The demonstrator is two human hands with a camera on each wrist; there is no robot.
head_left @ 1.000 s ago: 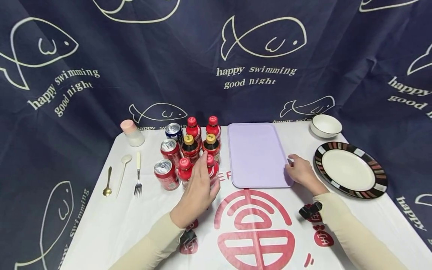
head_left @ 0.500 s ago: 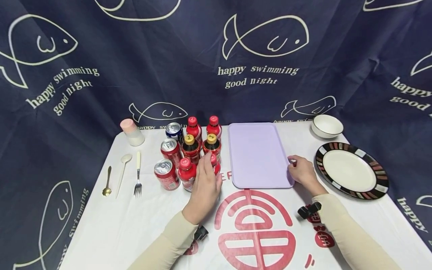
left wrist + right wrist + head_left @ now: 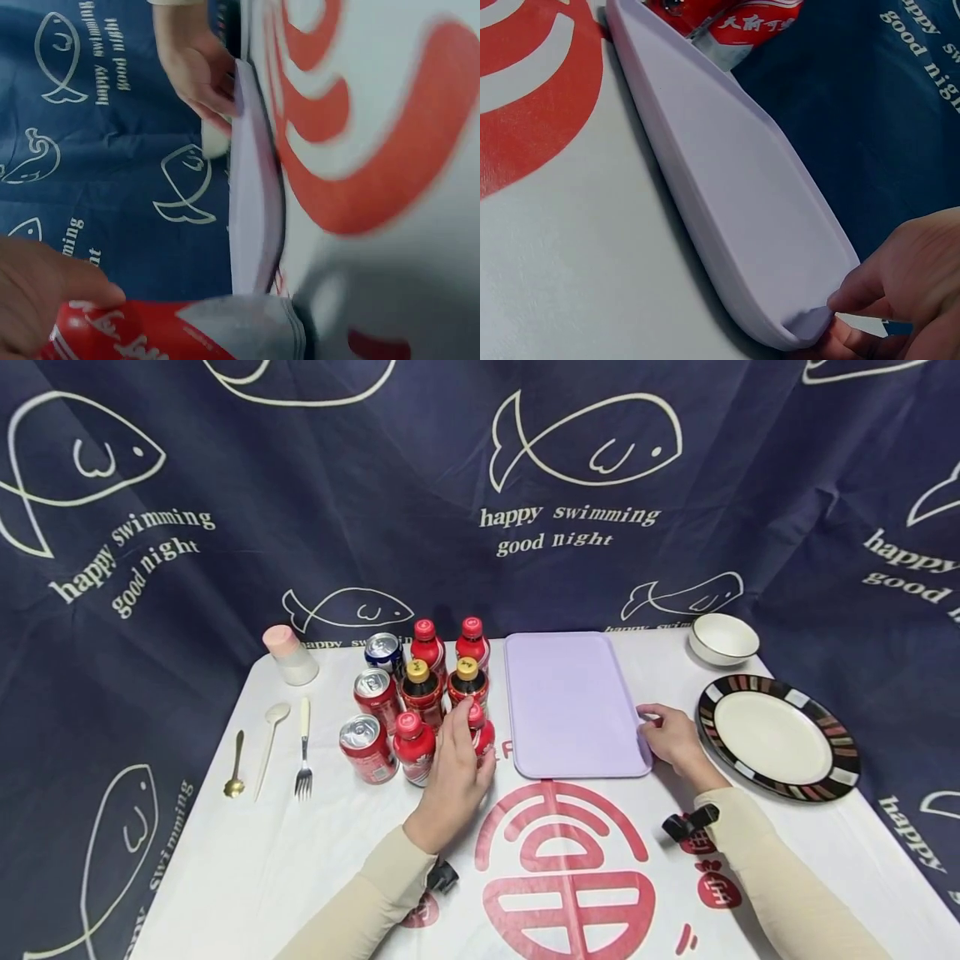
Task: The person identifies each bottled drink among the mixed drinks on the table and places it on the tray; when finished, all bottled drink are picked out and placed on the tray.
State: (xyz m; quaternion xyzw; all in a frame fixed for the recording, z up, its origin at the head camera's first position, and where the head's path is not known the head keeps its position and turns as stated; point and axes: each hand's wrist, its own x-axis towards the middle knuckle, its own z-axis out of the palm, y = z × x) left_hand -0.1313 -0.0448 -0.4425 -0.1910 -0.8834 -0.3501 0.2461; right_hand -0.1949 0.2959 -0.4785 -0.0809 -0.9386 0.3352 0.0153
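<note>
My left hand (image 3: 448, 785) grips a small red-capped plastic bottle (image 3: 483, 740), the front right one of a standing group. In the left wrist view the thumb lies along the red label of this bottle (image 3: 127, 330), whose lower part is see-through. My fingers cover much of it in the head view. To the right, a flat lilac tray (image 3: 573, 706) lies on the table. My right hand (image 3: 670, 739) pinches its right edge near the front corner, thumb over the raised rim in the right wrist view, where the tray (image 3: 735, 172) holds nothing.
Left of the held bottle stand another red-capped bottle (image 3: 414, 745), gold-capped bottles (image 3: 422, 693) and red cans (image 3: 367, 752). A fork (image 3: 304, 768), spoons and a pink-lidded jar (image 3: 292, 658) lie farther left. A dark-rimmed plate (image 3: 776, 739) and white bowl (image 3: 723, 641) are at right.
My left hand has moved a little right, and the front right bottle has shifted slightly right with it, away from its neighbour. The right hand stays at the tray's edge.
</note>
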